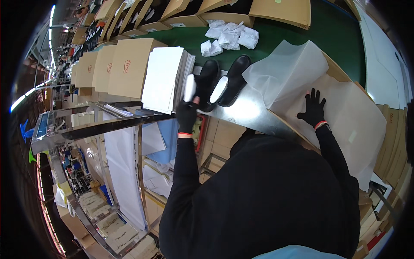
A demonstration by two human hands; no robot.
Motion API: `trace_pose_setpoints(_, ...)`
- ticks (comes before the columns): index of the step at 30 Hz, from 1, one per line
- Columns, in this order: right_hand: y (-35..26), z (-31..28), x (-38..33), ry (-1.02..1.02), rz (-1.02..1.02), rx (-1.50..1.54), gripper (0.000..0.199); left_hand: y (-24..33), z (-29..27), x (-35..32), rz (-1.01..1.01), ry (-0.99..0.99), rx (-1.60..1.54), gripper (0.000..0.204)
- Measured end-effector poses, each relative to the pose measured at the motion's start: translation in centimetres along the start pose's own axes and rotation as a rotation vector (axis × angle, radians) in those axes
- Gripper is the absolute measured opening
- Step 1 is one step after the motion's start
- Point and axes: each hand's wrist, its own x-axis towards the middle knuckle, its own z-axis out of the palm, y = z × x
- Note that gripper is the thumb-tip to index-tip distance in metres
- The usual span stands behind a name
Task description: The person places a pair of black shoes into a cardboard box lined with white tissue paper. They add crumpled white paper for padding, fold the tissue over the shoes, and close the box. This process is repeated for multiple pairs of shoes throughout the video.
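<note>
Two black shoes lie side by side on the metal table edge, toes pointing away from me. My left hand (187,115), in a black glove with bare fingertips, closes at the back of the left shoe (207,80), its thumb by a white oval part there. A similar white part shows in the opening of the right shoe (238,77). My right hand (313,110), gloved alike, lies flat with fingers spread on thin white wrapping paper (345,112). That paper lines an open cardboard box (335,64) and drapes over its sides.
Beside the shoes stands a stack of white sheets (163,80), then several closed brown boxes (129,69). Crumpled white paper wads (230,35) lie on the green surface (276,32). Open boxes (280,13) line the far side. A metal frame (108,125) stands at the left.
</note>
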Motion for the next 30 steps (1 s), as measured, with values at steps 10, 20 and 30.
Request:
trace_pose_setpoints(10, -2.6, -13.2, -7.0, -0.034, -0.460, 1.435, 0.070, 17.1, -18.4, -0.6, 0.106, -0.346, -0.934, 0.024)
trace_pose_setpoints(20, 0.9, -12.1, -8.3, -0.190, -0.113, 1.834, 0.065, 25.2, 4.6, 0.5, 0.663, -0.432, -0.565, 0.034)
trace_pose_setpoints(30, 6.2, 10.3, -0.2, 0.538, 0.532, 2.119, 0.056, 21.3, 15.8, -6.7, 0.830, -0.586, -0.174, 0.066)
